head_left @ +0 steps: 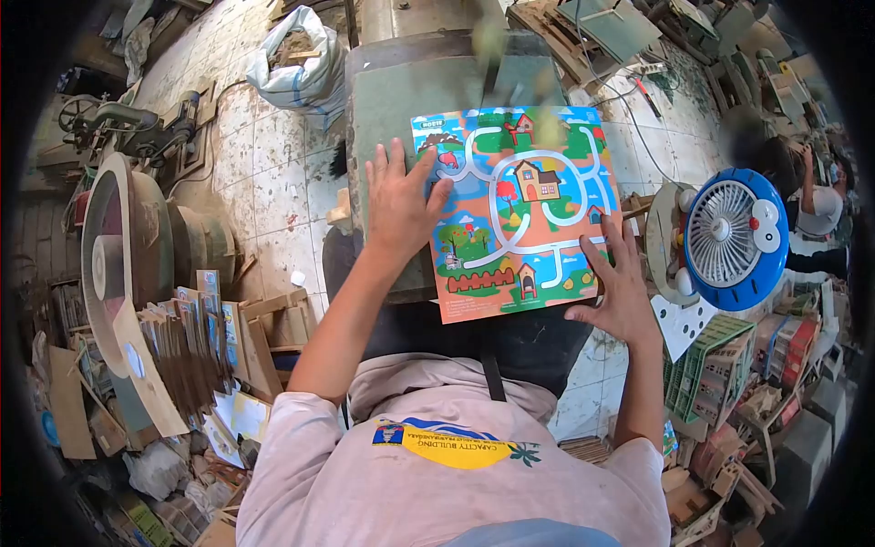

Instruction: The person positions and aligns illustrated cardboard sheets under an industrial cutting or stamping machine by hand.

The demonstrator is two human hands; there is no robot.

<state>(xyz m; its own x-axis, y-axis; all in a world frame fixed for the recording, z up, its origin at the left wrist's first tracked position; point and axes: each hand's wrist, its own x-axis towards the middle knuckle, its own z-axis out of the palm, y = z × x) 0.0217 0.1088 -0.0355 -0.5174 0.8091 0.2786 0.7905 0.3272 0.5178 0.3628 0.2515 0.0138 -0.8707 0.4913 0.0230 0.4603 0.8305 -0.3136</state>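
Note:
A colourful printed board (474, 208) with white winding paths, small houses and trees lies on the green-grey surface of a machine table (392, 100), its near edge over my lap. At the board's left edge rests my left hand (401, 196), fingers spread and thumb over the print. My right hand (617, 287) is at the lower right edge, its fingers apart and touching the board's border. A blurred upright machine part hangs over the board's far edge.
A blue fan (736, 239) stands to the right, near a green crate (706, 365). Stacked boards (187, 342) and a large wheel-shaped machine (114, 264) are on the left. Behind them is a white sack (293, 68). Another person (820, 205) is at far right.

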